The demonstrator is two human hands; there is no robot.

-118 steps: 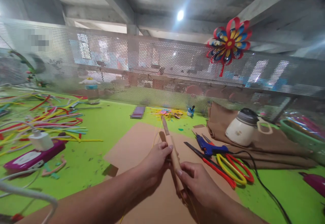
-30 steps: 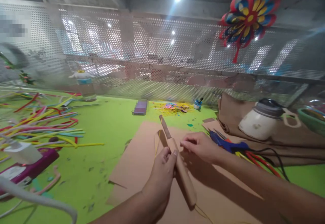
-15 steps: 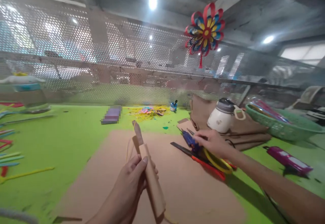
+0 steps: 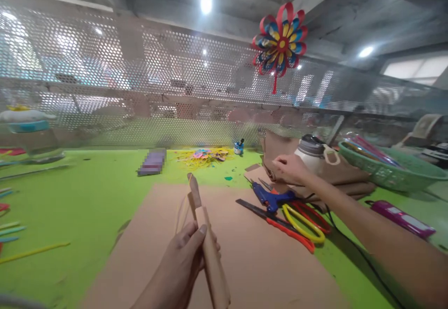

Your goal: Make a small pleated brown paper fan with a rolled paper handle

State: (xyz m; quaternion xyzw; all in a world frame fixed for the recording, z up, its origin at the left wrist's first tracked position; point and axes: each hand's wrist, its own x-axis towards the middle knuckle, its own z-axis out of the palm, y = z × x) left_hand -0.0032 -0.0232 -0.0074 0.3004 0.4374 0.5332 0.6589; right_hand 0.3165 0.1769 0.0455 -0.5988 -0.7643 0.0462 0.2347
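My left hand (image 4: 187, 248) is wrapped around a rolled brown cardboard piece (image 4: 212, 262), its thumb pressed along the side. A narrower brown strip (image 4: 193, 190) sticks out of its top, and a thin loop hangs beside it. My right hand (image 4: 291, 168) is over the folded brown sheets (image 4: 275, 143), in front of the white jug (image 4: 308, 152). Its fingers are curled together; whether they pinch a sheet I cannot make out. Below it lie a blue glue gun (image 4: 271, 196), red-handled pliers or scissors (image 4: 294, 235) and a yellow-handled tool (image 4: 304, 224).
A brown board (image 4: 266, 262) covers the green table (image 4: 94, 206). Yellow paper scraps (image 4: 210, 156), a blue bottle (image 4: 238, 147) and a blurred purple object (image 4: 153, 162) lie at the back. At right are a green basket (image 4: 395, 173) and a purple case (image 4: 402, 218).
My right hand has moved up and away from the glue gun to the brown sheets, uncovering the tools. My left hand still holds the rolled cardboard. The view has shifted slightly.
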